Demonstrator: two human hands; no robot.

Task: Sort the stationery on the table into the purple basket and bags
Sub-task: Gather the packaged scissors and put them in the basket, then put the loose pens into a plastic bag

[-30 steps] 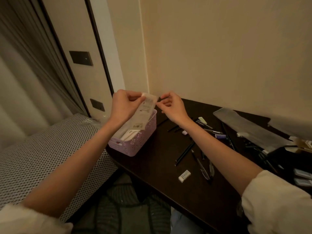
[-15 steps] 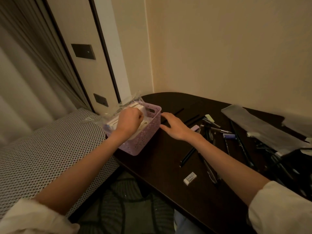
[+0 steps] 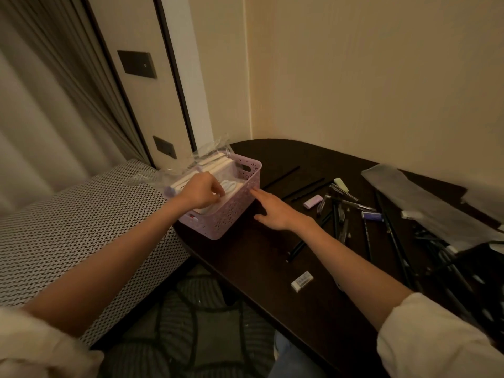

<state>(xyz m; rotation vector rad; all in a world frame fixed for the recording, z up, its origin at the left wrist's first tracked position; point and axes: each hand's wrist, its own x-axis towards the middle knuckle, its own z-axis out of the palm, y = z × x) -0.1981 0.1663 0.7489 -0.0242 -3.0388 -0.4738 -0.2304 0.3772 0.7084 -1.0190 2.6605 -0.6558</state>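
The purple basket (image 3: 236, 214) stands at the left end of the dark table (image 3: 272, 268). My left hand (image 3: 201, 190) is inside it, fingers curled on a clear bag of white stationery (image 3: 215, 167). My right hand (image 3: 272, 208) lies flat beside the basket, fingers straight, fingertips touching its right wall. Loose on the table are a white eraser (image 3: 302, 281), a purple eraser (image 3: 313, 201), a pale green eraser (image 3: 341, 184), and several black pencils (image 3: 296, 249) and pens (image 3: 343, 192).
Clear plastic bags (image 3: 425, 203) lie at the table's right end over more pens. A patterned bed surface (image 3: 68, 222) lies left of the table. A dark striped bag (image 3: 191, 317) sits on the floor below the table's edge. The wall runs close behind.
The left hand brought the bag down from mid-air into the basket. The right hand let go of the bag, dropped to the table and slid up to the basket's side.
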